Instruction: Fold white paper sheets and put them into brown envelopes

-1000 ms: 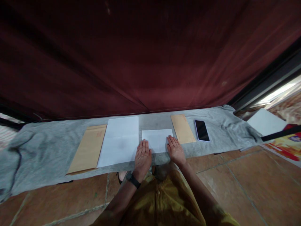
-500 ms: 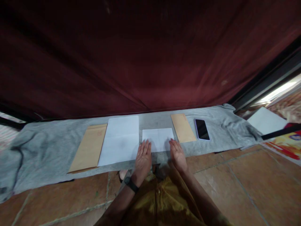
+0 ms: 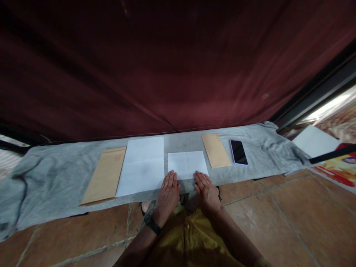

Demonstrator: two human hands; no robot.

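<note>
Where the person's two hands came together, a small white paper (image 3: 187, 162) lay flat on a grey cloth (image 3: 63, 159), right in front of the body, so both hands could get to it easily; the left hand (image 3: 168, 191) was flat and loose, gripping nothing, with its fingertips at the near left corner; the right hand (image 3: 206, 190) was flat too, also gripping nothing, with its fingertips on the near edge by the other corner; with one hand on each side, the paper was likely being kept flat and straight. The view was a bit blurry, so I could not tell if it was one sheet or a folded one.

Just to its left lay a big white paper (image 3: 141, 168), with a big brown envelope (image 3: 104, 178) up against it; just to the right lay a small brown envelope (image 3: 217, 151), then a phone (image 3: 239, 152), perhaps put there to be out of the hands' way; a dark red curtain (image 3: 178, 74) hung behind it all.
</note>
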